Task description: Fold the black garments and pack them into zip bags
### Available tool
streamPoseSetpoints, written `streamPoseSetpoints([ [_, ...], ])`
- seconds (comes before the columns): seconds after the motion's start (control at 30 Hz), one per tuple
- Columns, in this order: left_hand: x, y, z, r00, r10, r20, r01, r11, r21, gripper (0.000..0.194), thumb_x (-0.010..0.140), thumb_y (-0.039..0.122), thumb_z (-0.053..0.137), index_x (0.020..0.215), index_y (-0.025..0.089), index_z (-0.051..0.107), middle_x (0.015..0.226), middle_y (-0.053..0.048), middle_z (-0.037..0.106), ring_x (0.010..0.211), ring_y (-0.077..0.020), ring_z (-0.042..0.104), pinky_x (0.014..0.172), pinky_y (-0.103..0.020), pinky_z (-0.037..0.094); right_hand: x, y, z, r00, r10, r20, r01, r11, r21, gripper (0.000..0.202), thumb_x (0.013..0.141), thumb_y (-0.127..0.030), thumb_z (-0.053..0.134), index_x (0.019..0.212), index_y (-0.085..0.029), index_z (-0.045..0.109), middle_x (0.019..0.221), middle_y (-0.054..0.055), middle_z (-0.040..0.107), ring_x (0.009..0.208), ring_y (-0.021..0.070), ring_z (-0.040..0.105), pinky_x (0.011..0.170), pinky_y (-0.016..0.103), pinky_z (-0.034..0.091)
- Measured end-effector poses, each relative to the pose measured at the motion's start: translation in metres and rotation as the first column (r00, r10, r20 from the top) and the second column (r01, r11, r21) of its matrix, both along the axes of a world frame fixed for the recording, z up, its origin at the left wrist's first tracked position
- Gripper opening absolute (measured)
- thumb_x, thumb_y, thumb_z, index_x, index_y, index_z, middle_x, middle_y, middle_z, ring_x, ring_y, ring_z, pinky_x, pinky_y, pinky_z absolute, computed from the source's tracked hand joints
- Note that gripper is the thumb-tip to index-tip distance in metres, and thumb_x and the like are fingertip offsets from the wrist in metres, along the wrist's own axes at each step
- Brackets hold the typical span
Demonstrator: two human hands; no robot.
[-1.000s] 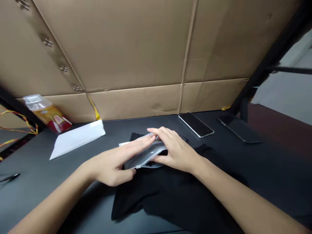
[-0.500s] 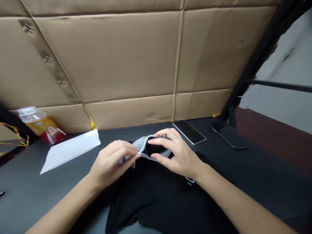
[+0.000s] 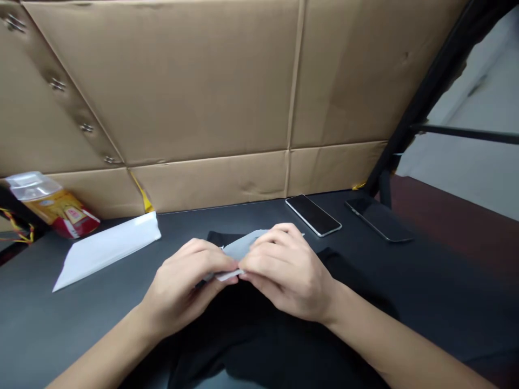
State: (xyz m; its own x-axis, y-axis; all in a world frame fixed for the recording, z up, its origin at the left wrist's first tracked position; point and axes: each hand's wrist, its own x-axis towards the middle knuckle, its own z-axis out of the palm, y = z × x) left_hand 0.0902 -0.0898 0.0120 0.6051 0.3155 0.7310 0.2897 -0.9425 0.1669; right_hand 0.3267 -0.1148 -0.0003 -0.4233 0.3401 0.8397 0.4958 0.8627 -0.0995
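Note:
A light grey pouch-like piece (image 3: 242,246) lies between my hands, over black cloth (image 3: 259,346). My left hand (image 3: 190,281) pinches its near edge between thumb and fingers. Right beside it, my right hand (image 3: 286,267) is closed on the same edge, thumb and fingertips together, and covers the right part of the piece. The fingertips of both hands almost touch. Whatever is inside the piece is hidden.
Two dark phones, one with a silver rim (image 3: 313,215) and one further right (image 3: 379,220), lie on the dark table (image 3: 28,324). At the left are a white folded sheet (image 3: 107,248) and a tilted plastic jar (image 3: 54,205). A cardboard wall (image 3: 203,92) stands behind.
My right hand has come out of the piece's opening and closed on its near edge beside my left hand. The opening, with something dark inside, no longer shows. The view has shifted slightly.

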Motion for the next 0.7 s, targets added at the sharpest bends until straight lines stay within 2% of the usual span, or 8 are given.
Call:
streamPoseSetpoints([
  [0.13,-0.001,-0.003,0.007,1.0,0.02,0.011,-0.022,0.99,0.141,0.022,0.093,-0.001,0.068,0.103,0.018,0.071,0.087,0.0,0.078,0.079,-0.0139,0.071,0.071,-0.027,0.058,0.003,0.0,0.004,0.998,-0.002,-0.061,-0.003,0.996,-0.092,0.006,0.103,-0.019,0.065,0.099,-0.021,0.068,0.097,0.002,0.077,0.092,0.0188,0.069,0.086,0.039,0.046],
  [0.23,-0.005,-0.008,0.016,0.996,0.058,0.064,-0.07,0.978,0.197,0.028,0.089,-0.006,0.069,0.105,0.017,0.073,0.086,-0.001,0.078,0.079,-0.0144,0.07,0.068,-0.028,0.056,0.007,0.0,0.009,0.995,-0.035,-0.089,0.023,0.991,-0.131,0.006,0.102,-0.016,0.064,0.1,-0.021,0.066,0.098,0.004,0.074,0.092,0.0198,0.067,0.085,0.04,0.048],
  [0.37,-0.012,-0.009,0.023,0.982,0.119,0.144,-0.147,0.968,0.202,0.026,0.089,-0.002,0.071,0.103,0.019,0.075,0.085,0.0,0.077,0.074,-0.0134,0.069,0.062,-0.026,0.055,0.012,0.002,0.015,0.989,-0.036,-0.143,0.015,0.989,-0.145,0.009,0.102,-0.015,0.061,0.102,-0.022,0.065,0.102,0.006,0.071,0.093,0.0208,0.067,0.081,0.039,0.053],
  [0.47,-0.017,-0.002,0.02,0.974,0.148,0.169,-0.18,0.964,0.194,0.021,0.09,0.001,0.071,0.098,0.021,0.074,0.083,0.002,0.076,0.073,-0.0133,0.069,0.064,-0.026,0.055,0.014,0.005,0.016,0.992,-0.016,-0.129,-0.003,0.989,-0.147,0.009,0.102,-0.014,0.061,0.102,-0.022,0.066,0.096,0.005,0.07,0.086,0.0195,0.065,0.076,0.036,0.054],
  [0.53,-0.019,0.004,0.018,0.961,0.216,0.172,-0.247,0.951,0.185,0.018,0.093,0.005,0.071,0.1,0.021,0.072,0.084,0.002,0.075,0.075,-0.0136,0.07,0.068,-0.027,0.055,0.014,0.007,0.014,0.996,-0.016,-0.088,0.008,0.996,-0.091,0.008,0.102,-0.014,0.062,0.102,-0.02,0.067,0.094,0.005,0.071,0.082,0.0182,0.065,0.073,0.035,0.054],
  [0.63,-0.017,0.005,0.019,0.938,0.342,0.063,-0.34,0.866,0.366,0.03,0.092,0.013,0.074,0.121,0.021,0.071,0.105,-0.005,0.081,0.09,-0.0204,0.073,0.083,-0.036,0.055,0.015,0.008,0.01,0.998,-0.059,0.026,0.057,0.997,0.059,0.01,0.1,-0.011,0.065,0.105,-0.018,0.071,0.093,0.005,0.074,0.078,0.017,0.065,0.069,0.033,0.053],
  [0.7,-0.013,-0.001,0.023,0.927,0.371,-0.052,-0.286,0.792,0.54,0.042,0.09,0.019,0.079,0.131,0.022,0.07,0.121,-0.008,0.08,0.102,-0.0274,0.074,0.093,-0.044,0.052,0.015,0.005,0.009,0.99,-0.097,0.106,0.081,0.986,0.147,0.013,0.099,-0.01,0.065,0.107,-0.018,0.073,0.093,0.004,0.077,0.078,0.0173,0.067,0.068,0.033,0.052],
])
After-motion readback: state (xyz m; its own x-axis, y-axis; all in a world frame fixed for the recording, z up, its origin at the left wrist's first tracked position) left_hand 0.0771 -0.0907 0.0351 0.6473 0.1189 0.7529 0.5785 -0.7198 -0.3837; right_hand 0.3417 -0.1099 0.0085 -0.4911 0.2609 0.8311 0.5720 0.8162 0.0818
